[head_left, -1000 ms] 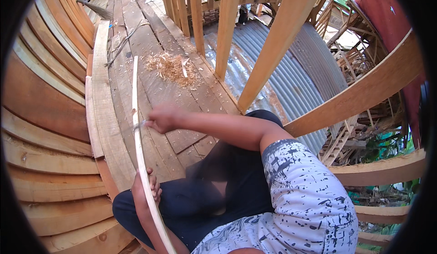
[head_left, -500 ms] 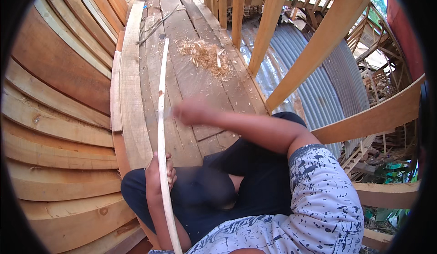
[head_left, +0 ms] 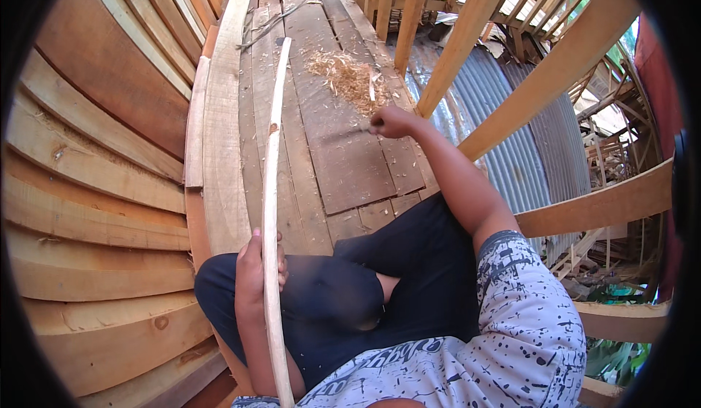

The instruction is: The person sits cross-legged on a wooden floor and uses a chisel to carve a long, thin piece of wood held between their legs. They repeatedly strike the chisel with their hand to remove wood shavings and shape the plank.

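My left hand (head_left: pixel 261 273) is closed round the lower part of a long, pale, peeled wooden stick (head_left: pixel 270 181). The stick runs from beside my body past my left knee to above the floorboards, curves slightly, and has a brown knot partway up. Out to the right, well apart from the stick, my right hand (head_left: pixel 394 122) is closed on a thin, dark, blurred thing that looks like a knife (head_left: pixel 343 135), pointing left. Just beyond that hand lies a heap of curly wood shavings (head_left: pixel 343 78).
Stacked planks (head_left: pixel 102 159) line the left side. Wooden rails (head_left: pixel 548 79) stand on the right, with a corrugated metal roof (head_left: pixel 496 116) beyond them. Dark twigs (head_left: pixel 276 24) lie on the floorboards (head_left: pixel 292 116) farther ahead. My bent legs (head_left: pixel 328 284) are close below the hands.
My right hand has swung away from the stick to the right, toward the railing, with the knife. My left hand keeps its hold, and the view has shifted a little.
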Demonstrator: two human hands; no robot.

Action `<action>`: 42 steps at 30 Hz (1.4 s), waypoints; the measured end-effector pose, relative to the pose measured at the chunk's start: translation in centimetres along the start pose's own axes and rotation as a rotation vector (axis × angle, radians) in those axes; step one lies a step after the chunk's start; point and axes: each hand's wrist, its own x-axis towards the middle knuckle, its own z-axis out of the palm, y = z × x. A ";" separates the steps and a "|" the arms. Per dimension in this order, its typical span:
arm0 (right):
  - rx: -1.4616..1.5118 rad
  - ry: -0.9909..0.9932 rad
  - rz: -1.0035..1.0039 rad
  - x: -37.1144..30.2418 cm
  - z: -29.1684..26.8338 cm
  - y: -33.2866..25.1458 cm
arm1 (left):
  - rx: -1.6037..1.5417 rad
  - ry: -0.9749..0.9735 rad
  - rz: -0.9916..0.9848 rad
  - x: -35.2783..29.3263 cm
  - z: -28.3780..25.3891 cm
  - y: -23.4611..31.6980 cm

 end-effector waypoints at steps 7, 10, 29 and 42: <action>0.002 -0.020 0.102 0.6 2.7 4.2 | 0.003 -0.002 0.001 0.0 -0.4 0.2; 0.052 0.307 0.253 1.5 2.7 4.4 | 0.021 -0.012 -0.006 0.1 -0.5 0.2; 0.956 0.126 0.406 0.2 3.9 -11.1 | 0.543 0.122 0.002 1.4 0.2 -0.9; 1.115 -0.112 0.039 -2.1 7.6 -14.7 | 0.766 -0.067 0.026 0.4 1.8 -2.8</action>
